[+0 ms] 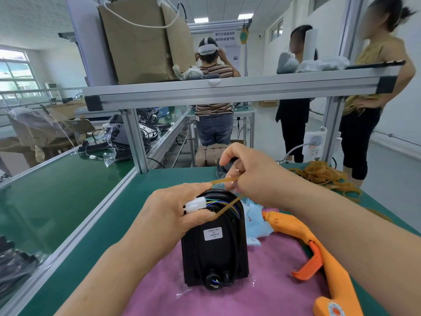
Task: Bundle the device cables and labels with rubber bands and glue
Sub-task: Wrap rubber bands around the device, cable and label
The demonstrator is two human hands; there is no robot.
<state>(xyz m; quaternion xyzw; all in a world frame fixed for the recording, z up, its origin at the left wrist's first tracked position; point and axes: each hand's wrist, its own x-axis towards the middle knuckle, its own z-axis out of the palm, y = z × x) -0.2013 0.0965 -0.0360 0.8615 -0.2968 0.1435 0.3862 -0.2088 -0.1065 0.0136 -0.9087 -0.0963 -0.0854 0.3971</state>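
The cables (pixel 224 205) sit gathered atop the black device (pixel 214 252) on the pink cloth (pixel 227 299), the left hand (pixel 173 209) pinching their white plug (pixel 194 205) while the right hand (pixel 250 174) pinches a stretched rubber band (pixel 224 179), which probably needs looping round the bundle next.

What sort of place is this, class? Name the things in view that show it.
Probably a factory assembly line: green-matted workbenches on aluminium framing, a pile of rubber bands and an orange glue gun beside the black device.
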